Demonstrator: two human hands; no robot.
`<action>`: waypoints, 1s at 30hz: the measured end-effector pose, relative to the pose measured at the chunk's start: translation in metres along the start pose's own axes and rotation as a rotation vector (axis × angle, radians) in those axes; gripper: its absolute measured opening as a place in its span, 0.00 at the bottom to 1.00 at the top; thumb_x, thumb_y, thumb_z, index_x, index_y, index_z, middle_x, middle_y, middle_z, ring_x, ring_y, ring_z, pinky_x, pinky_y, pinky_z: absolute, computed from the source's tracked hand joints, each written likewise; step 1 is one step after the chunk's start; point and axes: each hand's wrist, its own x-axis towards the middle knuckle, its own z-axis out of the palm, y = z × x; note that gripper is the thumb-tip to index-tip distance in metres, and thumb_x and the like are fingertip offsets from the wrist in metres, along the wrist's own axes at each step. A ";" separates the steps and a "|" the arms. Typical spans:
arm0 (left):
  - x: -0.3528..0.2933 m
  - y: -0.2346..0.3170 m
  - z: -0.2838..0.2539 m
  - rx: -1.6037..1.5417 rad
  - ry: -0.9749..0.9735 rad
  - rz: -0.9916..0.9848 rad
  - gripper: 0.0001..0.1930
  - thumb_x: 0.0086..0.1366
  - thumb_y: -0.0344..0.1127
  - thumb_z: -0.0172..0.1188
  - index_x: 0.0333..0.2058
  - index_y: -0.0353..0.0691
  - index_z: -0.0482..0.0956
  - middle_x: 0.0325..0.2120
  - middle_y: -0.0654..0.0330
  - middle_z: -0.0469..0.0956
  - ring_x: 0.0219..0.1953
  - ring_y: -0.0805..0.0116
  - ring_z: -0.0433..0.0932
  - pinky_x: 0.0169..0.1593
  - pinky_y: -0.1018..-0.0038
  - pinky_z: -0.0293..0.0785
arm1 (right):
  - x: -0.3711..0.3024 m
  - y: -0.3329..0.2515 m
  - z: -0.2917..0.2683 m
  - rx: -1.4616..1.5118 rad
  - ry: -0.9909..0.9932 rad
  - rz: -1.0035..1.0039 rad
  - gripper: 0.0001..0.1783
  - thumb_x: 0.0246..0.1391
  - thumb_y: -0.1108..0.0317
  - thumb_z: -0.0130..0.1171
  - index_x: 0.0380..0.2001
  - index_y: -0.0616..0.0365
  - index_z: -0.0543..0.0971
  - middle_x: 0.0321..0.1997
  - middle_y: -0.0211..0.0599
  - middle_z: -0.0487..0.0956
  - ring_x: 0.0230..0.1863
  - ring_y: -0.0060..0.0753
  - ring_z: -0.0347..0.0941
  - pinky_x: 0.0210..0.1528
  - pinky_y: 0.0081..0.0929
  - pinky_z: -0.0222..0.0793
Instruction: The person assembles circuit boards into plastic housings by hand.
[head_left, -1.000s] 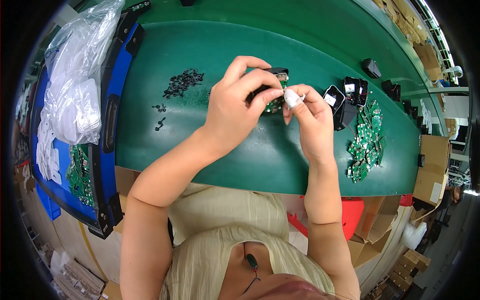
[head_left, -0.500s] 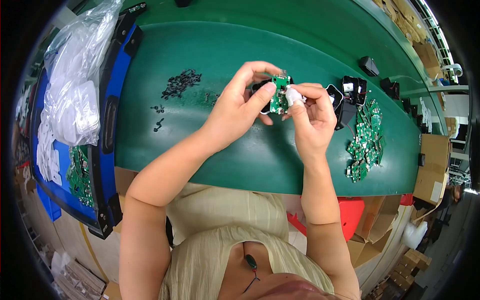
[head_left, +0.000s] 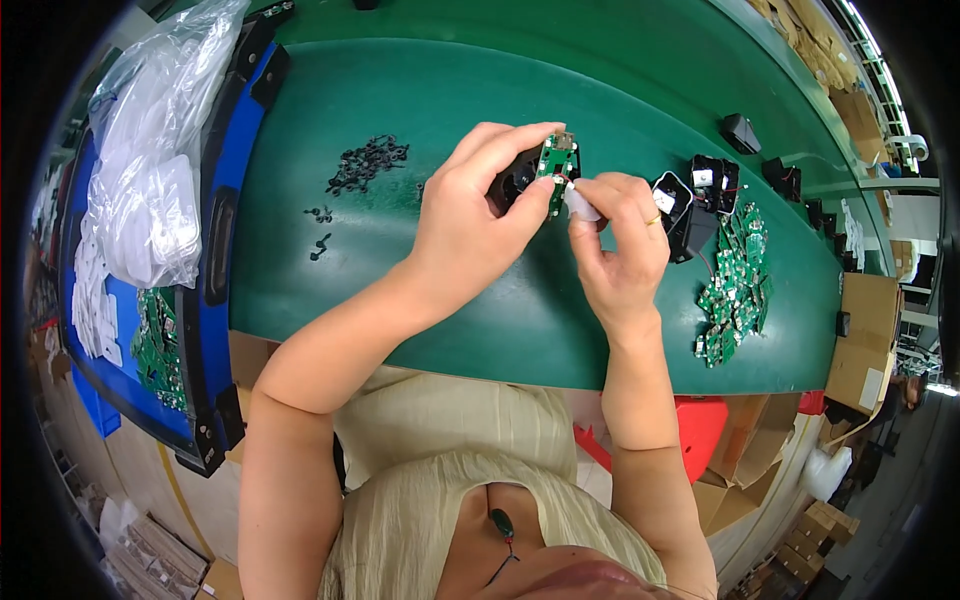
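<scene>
My left hand (head_left: 475, 205) is closed around a black housing (head_left: 517, 178) and a green circuit board (head_left: 559, 158), its thumb pressing on the board's face. The board stands tilted above the green worktable (head_left: 470, 335). Between the thumb and fingers of my right hand (head_left: 625, 235) is a small white piece (head_left: 581, 203), perhaps cloth or soft plastic, with its tip against the board's right edge. Several black housings (head_left: 690, 225) with white parts and wires lie to the right of my hands. A heap of green circuit boards (head_left: 735, 285) spreads on the table nearer me.
Small black parts (head_left: 368, 163) lie heaped at the table's left, a few strays beside them. A blue crate (head_left: 222, 190) on the left holds a clear bag (head_left: 150, 190) of white pieces and more boards. Black blocks (head_left: 739, 132) stand along the far right edge.
The circuit board has turned more edge-on, and the black housing behind it shows more. My right hand has rolled over, its fingers now bent down on the white piece.
</scene>
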 end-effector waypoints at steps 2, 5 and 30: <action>-0.001 0.005 -0.001 0.115 0.026 0.069 0.18 0.54 0.25 0.58 0.45 0.40 0.76 0.35 0.60 0.73 0.29 0.75 0.75 0.29 0.78 0.72 | -0.002 0.001 0.002 -0.046 -0.032 -0.027 0.17 0.32 0.84 0.58 0.32 0.63 0.74 0.31 0.40 0.72 0.30 0.39 0.71 0.29 0.29 0.68; -0.001 0.004 0.001 0.231 0.017 0.194 0.19 0.55 0.20 0.55 0.48 0.39 0.75 0.37 0.61 0.71 0.30 0.80 0.71 0.27 0.86 0.69 | 0.001 0.000 0.000 -0.095 -0.038 -0.063 0.18 0.31 0.84 0.58 0.32 0.63 0.74 0.32 0.39 0.72 0.29 0.39 0.71 0.29 0.29 0.68; -0.008 0.000 0.007 0.617 0.060 0.500 0.24 0.49 0.19 0.56 0.47 0.43 0.76 0.41 0.56 0.72 0.30 0.66 0.75 0.29 0.77 0.73 | 0.000 -0.004 0.002 -0.334 -0.070 -0.093 0.16 0.31 0.81 0.58 0.31 0.63 0.72 0.30 0.39 0.69 0.25 0.36 0.65 0.24 0.30 0.64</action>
